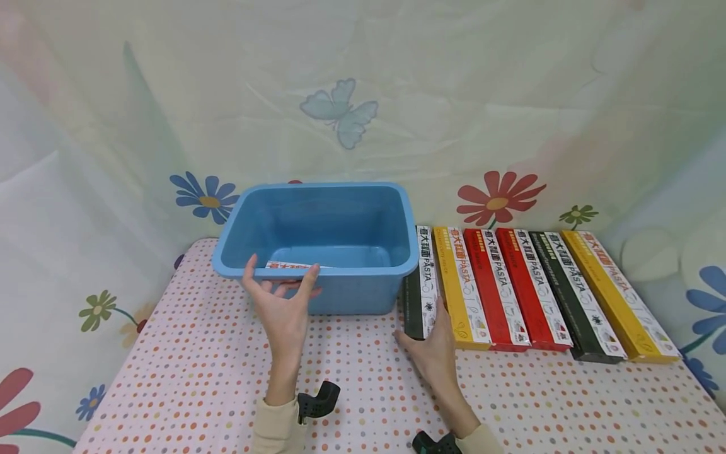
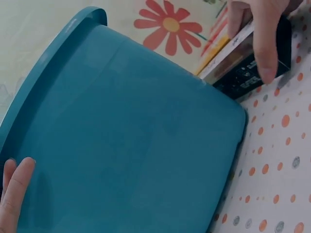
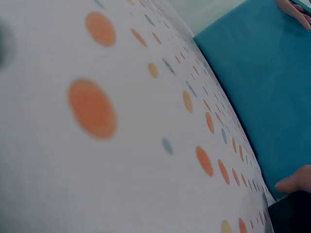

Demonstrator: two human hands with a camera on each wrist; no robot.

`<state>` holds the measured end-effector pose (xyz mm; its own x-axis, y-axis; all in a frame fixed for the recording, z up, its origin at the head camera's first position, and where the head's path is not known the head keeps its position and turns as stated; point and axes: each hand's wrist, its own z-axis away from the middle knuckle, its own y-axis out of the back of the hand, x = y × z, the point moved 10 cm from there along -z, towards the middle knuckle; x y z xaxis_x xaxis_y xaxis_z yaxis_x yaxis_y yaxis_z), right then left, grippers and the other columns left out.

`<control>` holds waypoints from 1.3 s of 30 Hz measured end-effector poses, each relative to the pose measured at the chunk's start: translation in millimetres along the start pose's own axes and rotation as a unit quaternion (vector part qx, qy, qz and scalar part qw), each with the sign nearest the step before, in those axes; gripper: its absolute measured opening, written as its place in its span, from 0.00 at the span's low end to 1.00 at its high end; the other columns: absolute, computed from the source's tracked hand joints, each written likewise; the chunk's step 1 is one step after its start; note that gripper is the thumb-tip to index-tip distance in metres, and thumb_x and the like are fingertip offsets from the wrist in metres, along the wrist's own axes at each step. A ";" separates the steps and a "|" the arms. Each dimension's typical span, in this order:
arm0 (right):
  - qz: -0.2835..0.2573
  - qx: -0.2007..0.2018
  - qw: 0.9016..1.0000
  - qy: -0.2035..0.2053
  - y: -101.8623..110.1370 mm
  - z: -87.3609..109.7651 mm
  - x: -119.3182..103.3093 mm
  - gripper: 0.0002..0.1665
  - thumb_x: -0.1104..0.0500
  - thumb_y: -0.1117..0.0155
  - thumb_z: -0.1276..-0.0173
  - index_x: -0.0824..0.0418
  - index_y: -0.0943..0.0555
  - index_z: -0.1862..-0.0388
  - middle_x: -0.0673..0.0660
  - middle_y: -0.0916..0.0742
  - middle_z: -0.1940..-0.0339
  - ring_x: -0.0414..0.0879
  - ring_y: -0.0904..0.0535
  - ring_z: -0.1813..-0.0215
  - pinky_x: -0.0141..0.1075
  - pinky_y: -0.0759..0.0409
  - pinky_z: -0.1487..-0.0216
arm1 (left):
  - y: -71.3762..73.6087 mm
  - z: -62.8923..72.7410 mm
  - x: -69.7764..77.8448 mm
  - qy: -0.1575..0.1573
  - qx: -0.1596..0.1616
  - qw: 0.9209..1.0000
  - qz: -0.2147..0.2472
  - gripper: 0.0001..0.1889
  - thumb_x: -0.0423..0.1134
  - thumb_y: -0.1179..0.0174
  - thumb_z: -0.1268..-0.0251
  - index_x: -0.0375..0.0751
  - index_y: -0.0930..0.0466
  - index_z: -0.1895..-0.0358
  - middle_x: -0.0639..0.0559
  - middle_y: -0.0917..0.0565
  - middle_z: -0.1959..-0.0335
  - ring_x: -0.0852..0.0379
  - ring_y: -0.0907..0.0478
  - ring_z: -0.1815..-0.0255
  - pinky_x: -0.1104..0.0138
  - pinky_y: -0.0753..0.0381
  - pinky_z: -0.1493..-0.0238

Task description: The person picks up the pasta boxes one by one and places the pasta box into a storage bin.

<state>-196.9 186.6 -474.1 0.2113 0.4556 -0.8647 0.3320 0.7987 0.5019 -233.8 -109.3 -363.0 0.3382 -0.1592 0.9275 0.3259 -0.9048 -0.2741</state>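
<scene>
A blue plastic tub (image 1: pixel 334 291) stands at the table's back, with part of a pasta box (image 1: pixel 288 265) showing inside it. My left hand (image 1: pixel 282 312) is at the tub's front rim, thumb and fingers spread, two fingertips showing against the wall in the left wrist view. Beside the tub's right wall lies a black-and-white pasta box (image 1: pixel 413 309). Around its near end is my right hand (image 1: pixel 433 353), thumb on the left side and fingers on the right. The left wrist view shows that thumb (image 2: pixel 266 48) against the black side.
Right of the gripped box, several more pasta boxes lie in a row: a yellow one (image 1: pixel 454 284), red ones (image 1: pixel 482 284), another black one (image 1: pixel 558 290) and a yellow one at the end (image 1: pixel 612 296). A flowered cloth (image 1: pixel 340 57) hangs behind the dotted tablecloth (image 1: pixel 198 353).
</scene>
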 end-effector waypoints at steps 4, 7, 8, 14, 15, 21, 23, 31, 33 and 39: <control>0.019 0.007 1.000 -0.005 1.7 0.5 0.6 0.66 0.66 0.24 0.42 0.66 0.56 0.13 0.71 0.41 0.17 0.67 0.40 0.21 0.65 0.40 0.18 | -0.5 -0.7 1.7 0.000 0.001 1.000 -0.016 0.52 0.33 0.24 0.37 0.47 0.53 0.18 0.34 0.27 0.51 0.54 0.15 0.67 0.54 0.05 0.61; 0.034 0.011 0.999 -0.002 2.0 1.1 0.4 0.66 0.67 0.25 0.44 0.65 0.54 0.13 0.71 0.39 0.17 0.67 0.38 0.23 0.65 0.37 0.19 | -0.4 0.1 2.0 0.003 0.004 1.000 -0.024 0.52 0.33 0.24 0.37 0.46 0.53 0.18 0.33 0.26 0.48 0.55 0.14 0.67 0.58 0.05 0.62; 0.036 0.012 0.999 0.000 1.8 1.2 -0.2 0.66 0.68 0.25 0.45 0.65 0.54 0.13 0.71 0.39 0.17 0.67 0.37 0.24 0.66 0.37 0.20 | -0.2 0.2 2.2 0.003 0.005 1.000 -0.022 0.52 0.33 0.24 0.37 0.46 0.53 0.18 0.33 0.27 0.48 0.55 0.13 0.67 0.60 0.05 0.63; 0.035 0.014 0.999 0.004 -0.4 1.1 -2.3 0.64 0.67 0.25 0.43 0.66 0.52 0.14 0.70 0.39 0.17 0.67 0.38 0.23 0.67 0.38 0.20 | -0.1 0.3 4.8 -0.006 0.002 1.000 -0.008 0.51 0.32 0.26 0.36 0.46 0.53 0.18 0.32 0.29 0.46 0.55 0.13 0.66 0.67 0.08 0.70; 0.033 0.015 0.999 0.004 -0.5 1.0 -2.7 0.64 0.67 0.25 0.43 0.66 0.52 0.14 0.70 0.39 0.17 0.67 0.38 0.24 0.67 0.38 0.20 | -0.1 0.1 5.1 -0.007 0.002 1.000 -0.009 0.51 0.32 0.26 0.36 0.45 0.53 0.18 0.32 0.29 0.46 0.55 0.13 0.66 0.69 0.09 0.72; 0.028 0.024 0.999 0.011 1.2 3.2 -4.8 0.62 0.66 0.26 0.42 0.66 0.51 0.14 0.70 0.38 0.17 0.67 0.38 0.24 0.67 0.37 0.20 | -0.6 -0.2 4.6 -0.005 -0.001 1.000 -0.014 0.50 0.33 0.26 0.35 0.46 0.53 0.18 0.31 0.30 0.44 0.55 0.14 0.67 0.67 0.08 0.70; 0.029 0.027 0.999 0.014 4.4 5.7 -6.6 0.61 0.66 0.25 0.42 0.66 0.49 0.14 0.70 0.38 0.18 0.67 0.37 0.25 0.68 0.36 0.21 | -0.8 0.0 3.1 -0.001 -0.002 1.000 -0.013 0.51 0.32 0.26 0.35 0.46 0.53 0.18 0.29 0.31 0.43 0.55 0.14 0.67 0.62 0.06 0.66; 0.022 0.034 0.999 0.035 31.9 17.9 -29.7 0.54 0.66 0.27 0.38 0.70 0.43 0.17 0.72 0.33 0.21 0.67 0.31 0.31 0.64 0.25 0.32 | 2.6 0.2 1.1 0.001 0.003 1.000 -0.003 0.50 0.32 0.26 0.35 0.47 0.52 0.18 0.28 0.34 0.40 0.54 0.14 0.66 0.55 0.05 0.61; 0.013 0.036 0.999 0.037 42.5 20.2 -33.6 0.53 0.67 0.28 0.38 0.69 0.42 0.17 0.72 0.32 0.21 0.66 0.30 0.33 0.59 0.22 0.37 | 2.8 0.7 0.9 0.001 0.004 1.000 -0.002 0.50 0.32 0.26 0.35 0.47 0.52 0.18 0.28 0.34 0.41 0.54 0.15 0.66 0.54 0.05 0.60; 0.002 0.057 0.998 0.031 88.6 23.9 -39.9 0.54 0.68 0.29 0.40 0.61 0.40 0.15 0.66 0.31 0.21 0.57 0.29 0.40 0.34 0.26 0.55 | -0.8 1.5 0.7 -0.004 -0.003 1.000 0.005 0.51 0.31 0.26 0.36 0.46 0.53 0.18 0.28 0.33 0.41 0.53 0.15 0.66 0.54 0.05 0.59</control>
<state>-153.9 229.8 -394.7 0.1573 0.4838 -0.8609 0.4348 0.7488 0.5002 -232.5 -108.1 -362.5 0.3479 -0.1645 0.9230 0.3174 -0.9057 -0.2811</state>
